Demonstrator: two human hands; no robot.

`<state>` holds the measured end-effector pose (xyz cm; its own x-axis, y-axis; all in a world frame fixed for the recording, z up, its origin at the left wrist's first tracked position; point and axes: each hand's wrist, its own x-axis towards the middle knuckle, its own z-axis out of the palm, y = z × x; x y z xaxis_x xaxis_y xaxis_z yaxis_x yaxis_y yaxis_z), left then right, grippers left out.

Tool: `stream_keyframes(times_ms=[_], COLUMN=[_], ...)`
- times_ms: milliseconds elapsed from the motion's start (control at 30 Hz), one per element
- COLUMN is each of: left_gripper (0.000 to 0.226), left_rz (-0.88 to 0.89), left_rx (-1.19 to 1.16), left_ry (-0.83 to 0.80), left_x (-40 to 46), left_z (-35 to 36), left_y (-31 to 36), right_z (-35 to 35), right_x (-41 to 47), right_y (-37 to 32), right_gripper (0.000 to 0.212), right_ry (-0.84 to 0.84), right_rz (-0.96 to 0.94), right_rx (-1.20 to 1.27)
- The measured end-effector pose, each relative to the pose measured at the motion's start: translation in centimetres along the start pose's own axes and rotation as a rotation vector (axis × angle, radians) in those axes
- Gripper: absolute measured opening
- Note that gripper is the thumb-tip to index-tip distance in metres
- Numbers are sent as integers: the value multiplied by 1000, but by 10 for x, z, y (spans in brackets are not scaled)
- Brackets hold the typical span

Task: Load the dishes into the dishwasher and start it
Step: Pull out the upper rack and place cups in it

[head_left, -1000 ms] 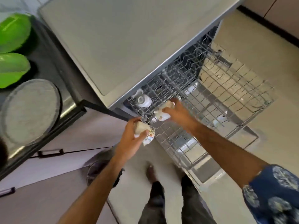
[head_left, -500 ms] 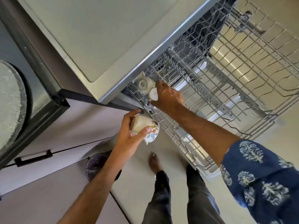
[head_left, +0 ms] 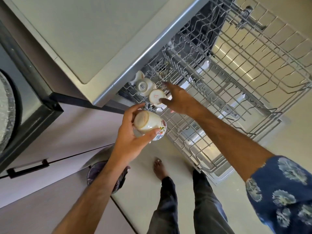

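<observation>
left hand (head_left: pixel 133 137) grips a floral cup (head_left: pixel 149 126) just beside the pulled-out upper rack (head_left: pixel 236 92). right hand (head_left: pixel 177 100), fingers straight, touches an upturned cup (head_left: pixel 156 97) in the rack, next to another cup (head_left: pixel 144 86).

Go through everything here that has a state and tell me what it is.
Upper rack: pulled out.
Plain cup: upside down in rack.
Second cup: upside down in rack, right hand touching it.
Flowered cup: held tilted by left hand.
</observation>
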<state>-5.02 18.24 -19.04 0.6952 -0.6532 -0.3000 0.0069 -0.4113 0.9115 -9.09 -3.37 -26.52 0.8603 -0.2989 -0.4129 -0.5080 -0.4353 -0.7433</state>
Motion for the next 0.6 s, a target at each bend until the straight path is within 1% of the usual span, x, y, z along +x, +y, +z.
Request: stream_keyframes(times_ms=[33, 100, 167, 200, 267, 300, 433, 500, 600], left_gripper=[81, 86, 95, 99, 106, 106, 98, 91, 78], left_rz=[33, 100, 133, 145, 162, 160, 149, 141, 107], left_rx=[27, 83, 155, 205, 296, 320, 324, 295, 163], left_ry=[-9, -28, -63, -84, -119, -129, -126, -147, -136], left_x=[1, 7, 16, 22, 32, 35, 37, 36, 37], left_z=[3, 10, 20, 25, 36, 44, 68, 70, 59], left_y=[6, 17, 25, 28, 29, 29, 27, 21, 13], right_z=[-7, -23, -38, -43, -44, -42, -31, -27, -19], right_x=[-10, -35, -62, -74, -91, -96, -93, -87, -74], right_y=[2, 5, 11, 16, 26, 31, 40, 43, 51], right_gripper=[62, 53, 52, 57, 69, 73, 87, 85, 78], right_ry=[44, 78, -21, -83, -172, -178, -72, -26, 31], right_rz=[-21, -47, -89, -127, -182, -190, -247, -287, -283], right_rx=[67, 323, 577, 609, 497, 423, 298, 266, 170])
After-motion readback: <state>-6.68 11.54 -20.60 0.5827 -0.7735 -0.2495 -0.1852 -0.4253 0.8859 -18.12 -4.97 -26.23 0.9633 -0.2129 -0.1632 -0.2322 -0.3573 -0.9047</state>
